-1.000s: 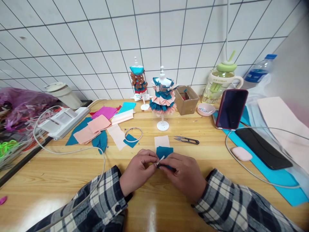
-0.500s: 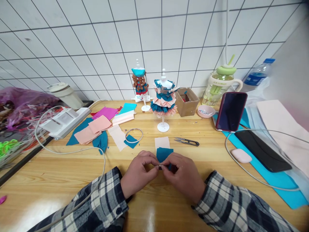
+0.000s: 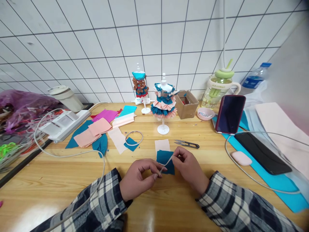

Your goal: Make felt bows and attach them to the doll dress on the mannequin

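Between my hands stretches a thin whitish strip (image 3: 168, 161), bent near its left end; I cannot tell whether it is paper or string. My left hand (image 3: 140, 177) is closed in a pinch on one end, and my right hand (image 3: 189, 167) pinches the other end, higher up. Beneath them on the table lies a teal square (image 3: 162, 156) of crepe-like paper, overlapping a pale pink square (image 3: 162, 144). Thread snips (image 3: 187, 143) lie just beyond my right hand. Behind stands a small dress form (image 3: 164, 103) in teal and pink ruffles.
A metal ring (image 3: 134, 132) and pink, teal and magenta paper pieces (image 3: 96, 127) lie left, beside a white power strip (image 3: 69, 125) with a trailing cable. At the back are a second dress form (image 3: 140, 85) and a cardboard box (image 3: 186, 108). A phone (image 3: 230, 114) stands right.
My hands were pinched together at one spot; now they are apart, the right one moved up and right, with the whitish strip drawn out between them. More of the teal square shows.
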A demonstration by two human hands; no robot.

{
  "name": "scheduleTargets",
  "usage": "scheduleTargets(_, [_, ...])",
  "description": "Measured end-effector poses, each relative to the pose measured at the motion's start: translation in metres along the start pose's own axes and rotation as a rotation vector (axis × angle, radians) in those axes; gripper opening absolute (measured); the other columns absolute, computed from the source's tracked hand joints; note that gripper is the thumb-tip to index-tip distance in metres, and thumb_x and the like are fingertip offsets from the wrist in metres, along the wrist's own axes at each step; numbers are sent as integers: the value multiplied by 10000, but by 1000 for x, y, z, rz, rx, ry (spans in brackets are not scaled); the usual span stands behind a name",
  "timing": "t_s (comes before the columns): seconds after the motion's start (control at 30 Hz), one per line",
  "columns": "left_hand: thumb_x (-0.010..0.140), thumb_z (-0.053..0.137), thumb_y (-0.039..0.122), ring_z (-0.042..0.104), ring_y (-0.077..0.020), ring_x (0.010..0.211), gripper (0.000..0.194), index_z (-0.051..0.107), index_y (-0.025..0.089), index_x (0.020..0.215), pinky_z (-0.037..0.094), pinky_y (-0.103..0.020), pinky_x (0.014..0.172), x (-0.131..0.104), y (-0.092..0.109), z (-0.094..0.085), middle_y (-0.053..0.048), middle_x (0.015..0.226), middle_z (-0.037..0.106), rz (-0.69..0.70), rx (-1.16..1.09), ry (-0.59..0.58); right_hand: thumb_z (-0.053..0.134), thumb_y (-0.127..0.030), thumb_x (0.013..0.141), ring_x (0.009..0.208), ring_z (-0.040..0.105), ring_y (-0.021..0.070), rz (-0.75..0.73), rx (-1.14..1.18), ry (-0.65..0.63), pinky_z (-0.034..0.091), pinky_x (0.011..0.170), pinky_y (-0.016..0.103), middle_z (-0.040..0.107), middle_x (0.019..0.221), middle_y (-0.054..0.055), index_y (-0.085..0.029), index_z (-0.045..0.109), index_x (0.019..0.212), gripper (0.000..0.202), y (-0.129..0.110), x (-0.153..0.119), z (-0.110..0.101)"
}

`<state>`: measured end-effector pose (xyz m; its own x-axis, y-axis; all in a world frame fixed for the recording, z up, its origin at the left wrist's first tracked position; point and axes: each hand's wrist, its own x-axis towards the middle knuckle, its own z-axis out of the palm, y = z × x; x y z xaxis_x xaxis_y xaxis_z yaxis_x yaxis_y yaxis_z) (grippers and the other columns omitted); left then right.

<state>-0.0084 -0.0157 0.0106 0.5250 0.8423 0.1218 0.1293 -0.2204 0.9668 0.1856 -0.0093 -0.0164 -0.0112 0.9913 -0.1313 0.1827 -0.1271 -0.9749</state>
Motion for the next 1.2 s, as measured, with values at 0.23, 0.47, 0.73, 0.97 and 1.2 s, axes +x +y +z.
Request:
scheduleTargets(0.23, [816, 560, 229, 657, -206, 908, 135, 648, 160, 742, 501, -335, 823, -2, -2, -4, -111, 959, 712, 54, 3, -41, 522, -268, 701, 483, 354, 94, -68, -97, 121, 301, 445, 216, 405, 528, -64, -208, 453, 632, 114, 7, 10, -7])
scheduleTargets(0.47, [787, 564, 173, 642, -208, 953, 100, 656, 164, 750, 494, -352, 860, -1, -7, -10, -102, 1013, 705, 80, 25, -23, 537, -306, 715, 446, 314, 91, -149, -159, 260, 260, 419, 212, 325, 492, -83, -205, 478, 655, 131, 5, 15, -16])
scheduleTargets(0.73, [720, 568, 86, 664, -198, 919, 132, 670, 169, 713, 512, -340, 843, -4, -9, -11, -80, 968, 724, 161, 13, 54, 558, -356, 731, 522, 470, 130, -359, -526, 676, 346, 533, 253, 525, 583, -26, -192, 553, 685, 170, -41, 68, -67])
scheduleTargets(0.97, [720, 591, 121, 673, -201, 906, 105, 679, 170, 692, 517, -347, 848, -4, -12, -10, -84, 949, 731, 162, 29, 104, 448, -356, 826, 795, 556, 198, -377, -954, 846, 365, 668, 289, 655, 887, 84, -168, 639, 843, 268, -72, 145, -91])
scheduleTargets(1.2, [712, 574, 94, 671, -197, 914, 124, 673, 166, 693, 513, -342, 850, -2, -15, -11, -78, 961, 728, 164, 20, 118, 471, -276, 829, 858, 574, 218, -314, -1079, 704, 366, 673, 306, 657, 1000, 88, -226, 695, 1020, 299, -61, 169, -95])
